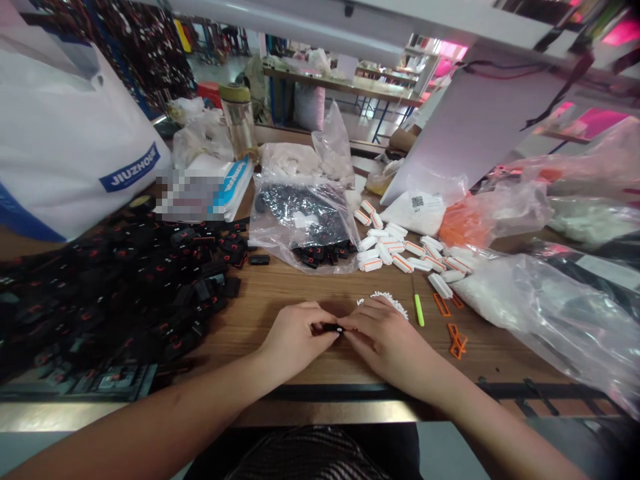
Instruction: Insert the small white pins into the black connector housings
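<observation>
Above the wooden table, my left hand (295,337) pinches a small black plastic part (330,327) between thumb and fingers. At the right end of that part shows a tiny white piece (340,329), and my right hand (383,333) has its fingertips closed around it there. The fingers hide much of both. Just behind my right hand lies a heap of tiny white pieces (395,301). A tool with a yellow-green handle (419,311) and a thin shaft rests to the right. Several orange rectangular frames (456,343) lie beyond it.
A large pile of black parts (125,287) covers the left side. Behind my hands sit a clear bag of black parts (307,213) and several white-and-orange housings (395,247). Plastic bags (530,313) crowd the right. A bottle (237,123) stands at the back.
</observation>
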The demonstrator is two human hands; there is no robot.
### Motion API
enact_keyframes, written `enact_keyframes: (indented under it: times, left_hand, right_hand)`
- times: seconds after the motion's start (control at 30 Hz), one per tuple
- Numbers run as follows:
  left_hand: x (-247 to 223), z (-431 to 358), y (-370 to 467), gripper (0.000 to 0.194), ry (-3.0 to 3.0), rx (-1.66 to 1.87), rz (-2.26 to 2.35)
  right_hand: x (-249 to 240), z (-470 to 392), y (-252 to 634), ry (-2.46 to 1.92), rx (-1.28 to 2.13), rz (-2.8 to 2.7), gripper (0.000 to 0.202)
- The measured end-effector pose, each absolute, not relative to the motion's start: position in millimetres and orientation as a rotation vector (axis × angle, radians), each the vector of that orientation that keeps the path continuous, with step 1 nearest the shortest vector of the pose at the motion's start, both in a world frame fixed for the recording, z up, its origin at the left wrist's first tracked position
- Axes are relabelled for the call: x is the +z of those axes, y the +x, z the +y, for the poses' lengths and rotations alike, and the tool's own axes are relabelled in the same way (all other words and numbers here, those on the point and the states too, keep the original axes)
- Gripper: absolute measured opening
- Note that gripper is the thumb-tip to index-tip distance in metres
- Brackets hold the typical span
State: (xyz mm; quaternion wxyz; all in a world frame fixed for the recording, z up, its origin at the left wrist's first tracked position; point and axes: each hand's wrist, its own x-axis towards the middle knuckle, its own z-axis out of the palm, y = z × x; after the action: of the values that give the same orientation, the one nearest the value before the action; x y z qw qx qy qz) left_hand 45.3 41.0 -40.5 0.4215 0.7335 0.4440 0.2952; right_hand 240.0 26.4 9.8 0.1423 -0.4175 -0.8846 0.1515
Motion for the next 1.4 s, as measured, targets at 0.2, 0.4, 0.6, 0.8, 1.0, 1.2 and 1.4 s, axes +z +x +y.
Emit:
enact_keyframes:
  times: [0.2,0.4,0.6,0.8,1.0,1.2,1.4]
  left_hand:
    - [-43,41,46,0.019,1.811,0.764,1.116]
    - [-42,40,46,0.017,1.816,0.764,1.117]
    - [-45,40,45,0.022,1.798,0.764,1.129]
    - [-50,41,43,0.021,1.791,0.79,1.117]
    - [-48,41,43,0.016,1.804,0.754,1.098]
    - [-43,42,44,0.015,1.801,0.7,1.109]
    - [-42,42,44,0.015,1.802,0.675,1.113]
  right_hand:
    - [-3,15,241,-1.206,0.379,-2.422,0.02]
    - [-7,15,239,-1.211,0.398,-2.305,0.013]
    - [-9,12,235,-1.199,0.305,-2.352,0.018]
    - [-11,6,232,-1.256,0.37,-2.311,0.02]
    - [-12,19,288,-1.34,0.512,-2.118,0.031]
    - [-10,51,386,-1.952,-0.219,-2.473,0.049]
    - [-12,61,399,-1.505,-0.361,-2.895,0.042]
